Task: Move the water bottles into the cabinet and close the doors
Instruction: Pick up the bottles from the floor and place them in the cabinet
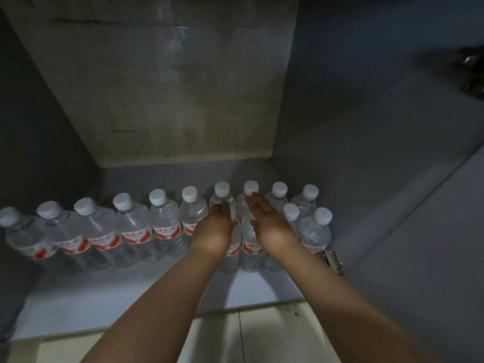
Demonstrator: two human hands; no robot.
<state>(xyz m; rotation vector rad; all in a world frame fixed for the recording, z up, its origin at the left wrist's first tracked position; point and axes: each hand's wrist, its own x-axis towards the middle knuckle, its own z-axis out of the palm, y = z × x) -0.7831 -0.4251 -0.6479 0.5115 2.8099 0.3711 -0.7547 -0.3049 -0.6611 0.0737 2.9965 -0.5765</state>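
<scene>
Water bottles (pixel 162 224) upright in a row on cabinet floor (pixel 146 289), extras at right. Left hand (pixel 216 226) and right hand (pixel 264 221), fingers straight, holding nothing, flank a front bottle (pixel 250 247). Step: setting down. Next, likely withdraw, close doors.

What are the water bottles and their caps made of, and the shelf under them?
The water bottles look like thin clear plastic: you see through them, and they have ridges. Their caps seem to be white, matte plastic. The shelf looks like smooth painted or laminated board, pale grey, though the dim light leaves that unsure.
</scene>
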